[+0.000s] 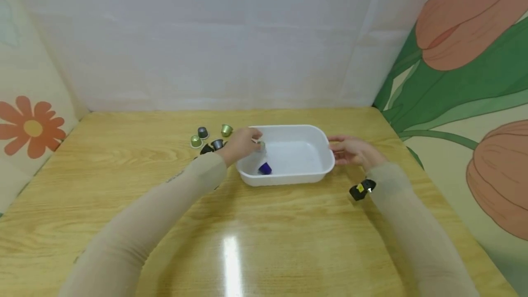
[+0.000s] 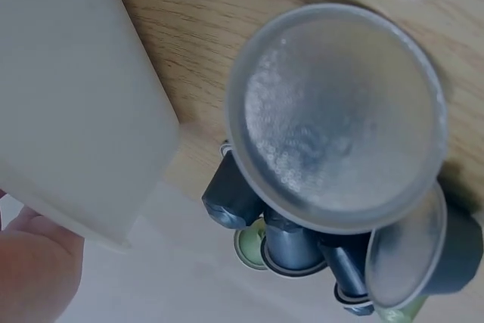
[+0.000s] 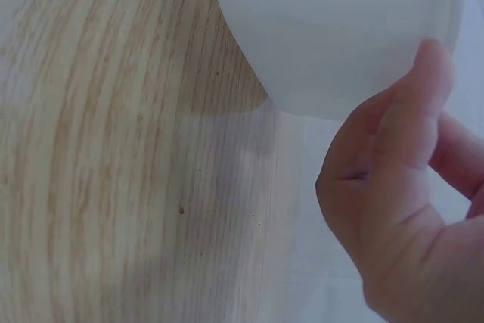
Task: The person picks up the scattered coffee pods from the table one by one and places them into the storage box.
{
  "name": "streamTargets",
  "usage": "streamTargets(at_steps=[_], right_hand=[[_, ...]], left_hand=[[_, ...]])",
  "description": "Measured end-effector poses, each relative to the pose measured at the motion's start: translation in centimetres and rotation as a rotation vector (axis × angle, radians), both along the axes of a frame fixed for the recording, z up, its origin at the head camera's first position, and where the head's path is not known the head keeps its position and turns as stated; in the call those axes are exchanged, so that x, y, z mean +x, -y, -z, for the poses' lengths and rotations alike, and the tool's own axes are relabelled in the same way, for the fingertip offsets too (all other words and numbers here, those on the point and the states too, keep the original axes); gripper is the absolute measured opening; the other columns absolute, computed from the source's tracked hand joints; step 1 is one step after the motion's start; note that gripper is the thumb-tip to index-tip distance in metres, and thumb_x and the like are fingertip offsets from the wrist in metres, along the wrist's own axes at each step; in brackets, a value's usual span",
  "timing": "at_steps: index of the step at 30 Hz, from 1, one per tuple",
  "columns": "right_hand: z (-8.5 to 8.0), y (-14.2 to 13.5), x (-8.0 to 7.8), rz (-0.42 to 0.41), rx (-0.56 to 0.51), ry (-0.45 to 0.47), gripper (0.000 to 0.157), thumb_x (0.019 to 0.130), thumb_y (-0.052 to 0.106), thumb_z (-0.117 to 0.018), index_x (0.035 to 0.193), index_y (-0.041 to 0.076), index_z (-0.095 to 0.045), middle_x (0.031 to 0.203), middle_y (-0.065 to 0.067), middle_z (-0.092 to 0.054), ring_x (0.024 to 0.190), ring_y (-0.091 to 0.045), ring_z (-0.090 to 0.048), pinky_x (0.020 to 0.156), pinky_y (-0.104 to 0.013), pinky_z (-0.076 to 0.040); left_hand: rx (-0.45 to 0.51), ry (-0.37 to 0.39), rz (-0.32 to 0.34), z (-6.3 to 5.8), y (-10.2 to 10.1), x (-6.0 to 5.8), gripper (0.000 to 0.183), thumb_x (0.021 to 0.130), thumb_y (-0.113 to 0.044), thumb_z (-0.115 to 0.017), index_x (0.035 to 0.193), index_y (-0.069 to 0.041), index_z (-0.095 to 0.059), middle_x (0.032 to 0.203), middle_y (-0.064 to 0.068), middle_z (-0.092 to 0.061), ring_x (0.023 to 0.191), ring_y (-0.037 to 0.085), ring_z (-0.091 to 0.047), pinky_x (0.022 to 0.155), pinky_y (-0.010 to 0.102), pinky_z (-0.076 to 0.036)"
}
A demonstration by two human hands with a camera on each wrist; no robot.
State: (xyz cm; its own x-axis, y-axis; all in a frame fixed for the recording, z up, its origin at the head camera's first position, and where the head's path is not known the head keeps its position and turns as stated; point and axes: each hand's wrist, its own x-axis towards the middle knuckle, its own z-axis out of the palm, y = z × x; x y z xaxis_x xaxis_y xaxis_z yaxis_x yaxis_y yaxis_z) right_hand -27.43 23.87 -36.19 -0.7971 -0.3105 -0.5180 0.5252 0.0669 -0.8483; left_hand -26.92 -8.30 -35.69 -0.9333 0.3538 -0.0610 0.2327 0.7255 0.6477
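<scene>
A white plastic basin (image 1: 284, 179) stands on the table. My left hand (image 1: 239, 143) reaches over its left rim, and the fingertips pinch a small pale coffee capsule (image 1: 262, 145) inside it. The left wrist view shows only part of that hand (image 2: 38, 266), its fingers hidden behind the basin wall. A dark purple capsule (image 1: 265, 168) lies tipped on the basin floor near the left front corner. At the basin's right end, my right hand (image 1: 350, 150) touches the outer wall with loosely bent fingers. A fingertip rests close below the rim in the right wrist view.
Left of the basin sits a loose group of capsules: a green one (image 1: 196, 141), a dark grey one (image 1: 202, 132), a gold-green one (image 1: 226, 130) and several more partly behind the left hand. A white cloth (image 1: 247, 58) hangs behind the table (image 1: 288, 233).
</scene>
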Motion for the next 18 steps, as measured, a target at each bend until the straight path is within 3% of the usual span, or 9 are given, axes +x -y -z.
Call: streamTargets(at_steps=[4, 9, 18], right_hand=[[-0.1, 0.1, 0.0, -0.009, 0.0, -0.001, 0.054, 0.101, -0.001, -0.043, 0.149, 0.001, -0.02, 0.083, -0.003, -0.059, 0.073, -0.013, -0.061, 0.066, -0.026, -0.057], [-0.2, 0.3, 0.0, -0.015, -0.003, 0.003, 0.055, 0.101, -0.001, -0.044, 0.15, 0.001, -0.02, 0.084, -0.003, -0.059, 0.074, -0.013, -0.061, 0.066, -0.025, -0.057], [-0.3, 0.0, 0.1, -0.023, -0.006, -0.003, 0.056, 0.101, -0.001, -0.044, 0.151, 0.0, -0.02, 0.083, -0.003, -0.06, 0.073, -0.014, -0.06, 0.064, -0.024, -0.057]], left_hand=[[0.042, 0.039, -0.014, -0.2, 0.3, 0.1, 0.043, 0.093, -0.003, -0.061, 0.134, 0.006, -0.051, 0.134, 0.023, -0.055, 0.123, 0.034, -0.053, 0.102, 0.041, -0.045], [0.132, 0.027, -0.029, -0.4, 1.1, 0.4, 0.043, 0.093, -0.002, -0.061, 0.134, 0.006, -0.051, 0.129, 0.023, -0.057, 0.119, 0.034, -0.055, 0.1, 0.041, -0.047], [0.175, 0.052, -0.021, -0.9, 2.3, 1.5, 0.042, 0.095, -0.007, -0.061, 0.134, 0.004, -0.051, 0.125, 0.02, -0.06, 0.115, 0.034, -0.057, 0.098, 0.041, -0.049]])
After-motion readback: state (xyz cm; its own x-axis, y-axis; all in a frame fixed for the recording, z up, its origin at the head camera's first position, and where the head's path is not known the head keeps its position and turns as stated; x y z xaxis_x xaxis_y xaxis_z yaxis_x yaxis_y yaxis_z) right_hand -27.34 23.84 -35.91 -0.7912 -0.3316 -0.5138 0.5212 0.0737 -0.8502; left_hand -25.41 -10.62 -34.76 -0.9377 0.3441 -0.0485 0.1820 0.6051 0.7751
